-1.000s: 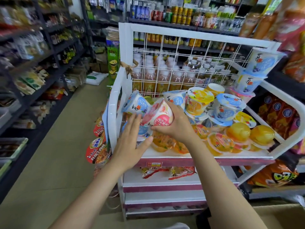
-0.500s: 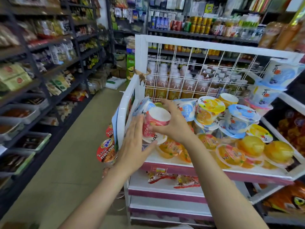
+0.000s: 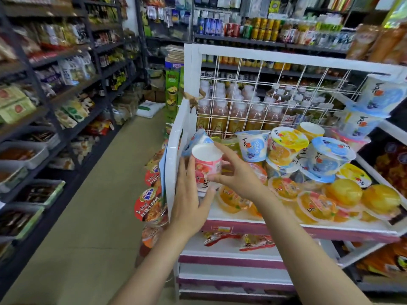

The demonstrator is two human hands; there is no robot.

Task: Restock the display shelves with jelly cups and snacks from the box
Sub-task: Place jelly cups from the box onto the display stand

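The left hand [image 3: 189, 201] lies with its fingers straight and together, flat against the near left side of a pink jelly cup [image 3: 207, 167], its thumb spread below the cup's lower rim. The right hand [image 3: 239, 172] reaches in from the right with fingers loosely spread and slightly bent; its thumb touches the cup's side while the forefinger stretches past the cup's upturned white base, so it steadies the cup rather than wraps it. The pink cup stands upside down at the near left corner of the top shelf of a white display rack [image 3: 174, 150], close to the rack's left side panel. Just behind it a blue jelly cup [image 3: 198, 140] leans tilted against that panel. To the right, more jelly cups are heaped on the same shelf: a blue inverted one [image 3: 253, 145], a yellow-lidded one [image 3: 286, 143], and clear orange jellies [image 3: 233, 199] along the near edge. A white wire grid [image 3: 264, 95] forms the rack's far wall, with bottled drinks [image 3: 237, 115] behind it. Red snack packets [image 3: 240, 238] lie on the shelf below. Dark store shelving [image 3: 55, 95] lines the aisle on the left.
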